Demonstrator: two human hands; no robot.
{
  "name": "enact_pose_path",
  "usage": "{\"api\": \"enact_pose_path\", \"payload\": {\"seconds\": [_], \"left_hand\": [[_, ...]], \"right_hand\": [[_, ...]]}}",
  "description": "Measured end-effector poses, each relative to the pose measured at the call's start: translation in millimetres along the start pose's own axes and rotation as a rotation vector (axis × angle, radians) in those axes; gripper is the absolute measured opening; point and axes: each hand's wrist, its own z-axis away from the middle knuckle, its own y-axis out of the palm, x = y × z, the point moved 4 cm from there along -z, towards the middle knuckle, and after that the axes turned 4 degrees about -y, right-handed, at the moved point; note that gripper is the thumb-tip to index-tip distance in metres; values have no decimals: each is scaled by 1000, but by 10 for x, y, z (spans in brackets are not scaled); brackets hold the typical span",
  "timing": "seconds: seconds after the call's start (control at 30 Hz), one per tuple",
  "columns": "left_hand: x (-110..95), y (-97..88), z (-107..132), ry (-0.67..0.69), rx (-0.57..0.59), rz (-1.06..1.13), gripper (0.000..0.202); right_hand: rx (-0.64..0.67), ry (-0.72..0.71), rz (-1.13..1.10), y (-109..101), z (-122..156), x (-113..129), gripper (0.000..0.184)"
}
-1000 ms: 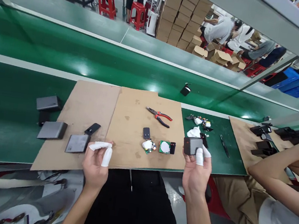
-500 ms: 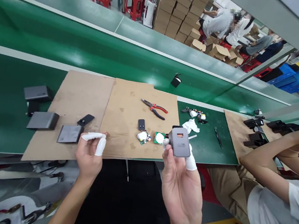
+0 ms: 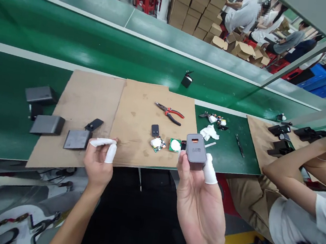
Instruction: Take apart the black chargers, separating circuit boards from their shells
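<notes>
My right hand [image 3: 202, 203] grips a small grey power adapter [image 3: 197, 149] between thumb and fingers, its USB port side facing me, above the table's front edge. My left hand [image 3: 98, 165] hovers at the cardboard's front edge, finger and thumb tips brought together; I see nothing between them. White finger cots cover some fingertips on both hands. Just left of the adapter lies a green circuit board [image 3: 174, 144] with a white pad. Beside it are another small board [image 3: 157, 143] and a black cover plate [image 3: 155, 130]. A grey casing [image 3: 77, 139] lies near my left hand.
Red-handled pliers [image 3: 169, 112] lie on the cardboard [image 3: 140, 111]. More grey casings [image 3: 47, 125] stand at left. Right of the cardboard are crumpled white tissue [image 3: 209, 132], loose components [image 3: 215, 119] and a black pen-like tool [image 3: 239, 145]. A co-worker's arm [image 3: 295, 165] rests at far right.
The adapter has tilted slightly in my right hand, showing more of its lower side. My left hand keeps its pose. The whole view has shifted a little.
</notes>
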Motion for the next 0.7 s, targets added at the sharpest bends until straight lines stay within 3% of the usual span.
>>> {"api": "enact_pose_path", "payload": {"seconds": [0.33, 0.53, 0.7], "left_hand": [[13, 2, 9, -2, 10, 17, 22], [1, -3, 13, 4, 18, 24, 20], [12, -15, 21, -10, 20, 3, 19]], "right_hand": [[-17, 59, 3, 4, 19, -57, 53], [-8, 85, -25, -1, 3, -113, 43], [46, 186, -60, -64, -33, -205, 33]]}}
